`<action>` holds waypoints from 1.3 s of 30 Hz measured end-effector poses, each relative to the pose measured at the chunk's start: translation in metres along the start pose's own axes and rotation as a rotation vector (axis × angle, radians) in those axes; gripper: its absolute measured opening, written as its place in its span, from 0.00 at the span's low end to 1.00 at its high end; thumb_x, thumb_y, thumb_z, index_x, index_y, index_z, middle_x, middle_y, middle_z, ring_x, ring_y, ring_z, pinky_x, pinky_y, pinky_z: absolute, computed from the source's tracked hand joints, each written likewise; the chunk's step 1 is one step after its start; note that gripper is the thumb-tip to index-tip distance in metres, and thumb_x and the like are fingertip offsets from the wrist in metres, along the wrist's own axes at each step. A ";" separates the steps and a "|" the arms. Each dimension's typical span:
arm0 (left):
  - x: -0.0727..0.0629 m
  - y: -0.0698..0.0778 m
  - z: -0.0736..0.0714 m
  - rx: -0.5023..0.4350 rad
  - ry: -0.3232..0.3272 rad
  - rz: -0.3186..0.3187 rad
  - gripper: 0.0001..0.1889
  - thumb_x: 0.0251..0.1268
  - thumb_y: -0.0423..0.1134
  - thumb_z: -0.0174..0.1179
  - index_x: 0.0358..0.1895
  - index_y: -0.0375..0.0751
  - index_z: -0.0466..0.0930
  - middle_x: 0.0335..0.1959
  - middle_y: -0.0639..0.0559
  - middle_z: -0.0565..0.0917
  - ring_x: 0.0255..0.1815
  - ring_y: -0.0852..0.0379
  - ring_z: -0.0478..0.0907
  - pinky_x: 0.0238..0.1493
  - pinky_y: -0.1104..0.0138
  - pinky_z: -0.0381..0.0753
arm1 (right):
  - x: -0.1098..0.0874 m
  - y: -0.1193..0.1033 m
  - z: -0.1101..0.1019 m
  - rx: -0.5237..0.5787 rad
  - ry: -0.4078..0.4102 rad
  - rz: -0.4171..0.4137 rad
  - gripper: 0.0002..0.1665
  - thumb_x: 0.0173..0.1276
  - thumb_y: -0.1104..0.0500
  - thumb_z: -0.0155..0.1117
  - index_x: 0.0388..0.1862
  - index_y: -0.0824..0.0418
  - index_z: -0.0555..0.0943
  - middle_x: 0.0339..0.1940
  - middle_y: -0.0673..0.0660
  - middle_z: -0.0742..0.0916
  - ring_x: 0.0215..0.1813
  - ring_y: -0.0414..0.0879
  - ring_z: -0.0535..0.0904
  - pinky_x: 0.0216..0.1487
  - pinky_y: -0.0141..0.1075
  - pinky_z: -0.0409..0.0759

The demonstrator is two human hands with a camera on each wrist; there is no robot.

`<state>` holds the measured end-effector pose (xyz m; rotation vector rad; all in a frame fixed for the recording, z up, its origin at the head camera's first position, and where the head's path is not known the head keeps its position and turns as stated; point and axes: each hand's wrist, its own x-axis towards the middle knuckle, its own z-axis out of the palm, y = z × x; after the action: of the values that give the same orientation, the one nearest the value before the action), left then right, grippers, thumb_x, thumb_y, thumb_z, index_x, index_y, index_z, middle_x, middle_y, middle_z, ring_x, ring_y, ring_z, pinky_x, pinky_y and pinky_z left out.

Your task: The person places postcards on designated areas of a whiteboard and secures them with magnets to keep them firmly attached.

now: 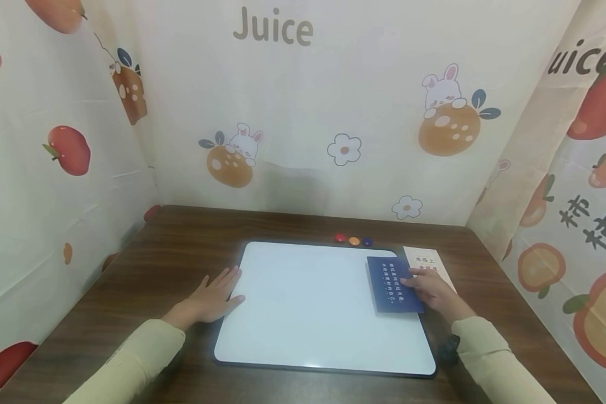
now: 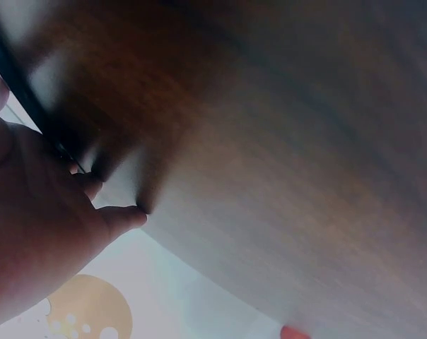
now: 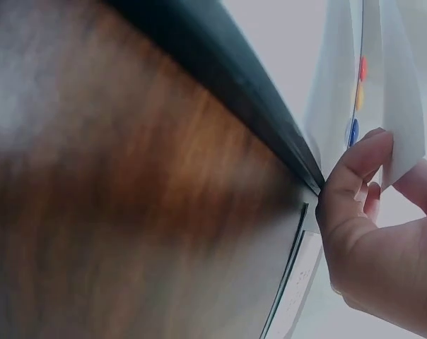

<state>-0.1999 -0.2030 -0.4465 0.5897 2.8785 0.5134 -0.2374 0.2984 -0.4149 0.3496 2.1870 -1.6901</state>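
A whiteboard (image 1: 303,314) with a dark frame lies flat on the wooden table. My left hand (image 1: 214,294) rests at its left edge, fingers straight, the fingertips and thumb over the rim. Between thumb and fingers, my right hand (image 1: 434,292) pinches the right edge of a dark blue card (image 1: 391,294) printed with white characters. The card is held over the board's right side; its pale back (image 3: 404,99) shows in the right wrist view. Partly behind the right hand, a cream card (image 1: 426,257) with printed characters lies on the table beside the board's upper right corner.
Red (image 1: 340,238), orange (image 1: 354,241) and blue (image 1: 367,242) round magnets sit in a row behind the board's far edge. The brown table (image 1: 192,241) extends around the board. Fruit-printed curtains (image 1: 303,112) stand behind and on both sides.
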 end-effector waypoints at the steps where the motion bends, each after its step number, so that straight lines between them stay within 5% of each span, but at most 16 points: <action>1: 0.000 0.000 0.001 -0.001 0.003 0.001 0.39 0.73 0.57 0.44 0.75 0.34 0.47 0.76 0.39 0.47 0.75 0.39 0.40 0.66 0.35 0.37 | 0.000 0.000 0.000 -0.008 0.003 -0.002 0.45 0.68 0.66 0.60 0.72 0.79 0.44 0.69 0.78 0.58 0.69 0.68 0.59 0.67 0.53 0.61; 28: -0.003 0.004 -0.004 -0.006 -0.014 -0.004 0.39 0.73 0.57 0.43 0.75 0.34 0.45 0.76 0.40 0.46 0.76 0.39 0.40 0.67 0.36 0.36 | 0.001 -0.001 0.012 -0.294 0.146 -0.022 0.37 0.67 0.65 0.59 0.68 0.79 0.56 0.65 0.80 0.64 0.66 0.72 0.62 0.63 0.56 0.66; 39: -0.005 0.007 -0.006 -0.009 -0.006 0.003 0.39 0.73 0.57 0.42 0.75 0.33 0.46 0.76 0.38 0.47 0.75 0.37 0.40 0.66 0.35 0.37 | -0.001 0.001 0.015 -0.494 0.248 -0.151 0.33 0.61 0.63 0.65 0.59 0.82 0.65 0.48 0.77 0.77 0.47 0.64 0.78 0.48 0.51 0.78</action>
<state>-0.1947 -0.2010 -0.4381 0.5925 2.8686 0.5238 -0.2341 0.2842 -0.4189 0.2746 2.7753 -1.1575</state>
